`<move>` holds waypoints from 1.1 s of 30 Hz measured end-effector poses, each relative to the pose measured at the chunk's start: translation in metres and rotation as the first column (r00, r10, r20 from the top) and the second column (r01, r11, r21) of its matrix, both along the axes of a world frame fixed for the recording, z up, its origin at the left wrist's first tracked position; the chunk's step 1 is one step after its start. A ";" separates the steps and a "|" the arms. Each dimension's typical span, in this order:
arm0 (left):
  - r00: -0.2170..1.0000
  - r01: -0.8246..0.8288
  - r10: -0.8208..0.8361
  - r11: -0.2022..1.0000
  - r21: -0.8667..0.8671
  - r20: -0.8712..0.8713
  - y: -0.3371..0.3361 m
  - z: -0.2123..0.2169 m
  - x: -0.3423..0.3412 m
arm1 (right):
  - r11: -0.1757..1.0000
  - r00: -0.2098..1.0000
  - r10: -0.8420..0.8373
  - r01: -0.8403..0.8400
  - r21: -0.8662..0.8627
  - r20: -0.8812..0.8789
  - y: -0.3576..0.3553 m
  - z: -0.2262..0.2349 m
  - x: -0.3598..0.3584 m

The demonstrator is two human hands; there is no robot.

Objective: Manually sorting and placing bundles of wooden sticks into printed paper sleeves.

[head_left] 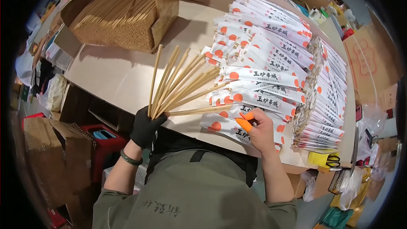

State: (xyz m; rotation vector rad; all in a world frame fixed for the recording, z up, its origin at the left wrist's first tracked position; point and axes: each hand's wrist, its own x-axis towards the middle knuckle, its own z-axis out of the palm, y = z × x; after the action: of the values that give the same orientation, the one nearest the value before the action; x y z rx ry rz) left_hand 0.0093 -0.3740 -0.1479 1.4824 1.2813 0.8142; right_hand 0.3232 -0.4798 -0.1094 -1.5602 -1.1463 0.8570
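Head view: left of the pile of white paper sleeves (263, 75) on the desk (114, 80), the black-gloved left hand (145, 128) is wrapped round the gathered lower ends of fanned wooden sticks (170, 85), slim, straight, pale tan; they look light, stiff and apt to splay, so that gathered end seems the best hold. At the pile's near edge, the right hand (261, 130) bends its orange-covered fingers (244, 124) close together, though whether they pinch a thin, easily creased sleeve cannot be told.
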 end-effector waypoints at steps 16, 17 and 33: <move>0.862 0.093 -0.014 0.987 -0.132 0.507 0.006 0.013 0.105 | 0.843 0.516 -0.073 -0.426 0.329 0.854 0.040 0.011 -0.030; 0.954 0.042 -0.023 0.998 -0.055 0.298 0.016 0.007 0.092 | 0.894 0.515 -0.098 -0.331 0.303 0.852 0.034 0.011 -0.021; 0.995 -0.021 0.035 0.987 -0.161 0.089 -0.002 0.000 0.026 | 0.933 0.704 -0.052 -0.218 0.286 0.708 -0.022 -0.036 -0.029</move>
State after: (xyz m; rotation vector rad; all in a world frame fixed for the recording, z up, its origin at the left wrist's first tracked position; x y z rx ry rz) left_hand 0.0348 -0.3761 -0.1475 1.2879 1.2707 0.7702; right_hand 0.2944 -0.5019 -0.1457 -1.5667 -1.8205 0.0341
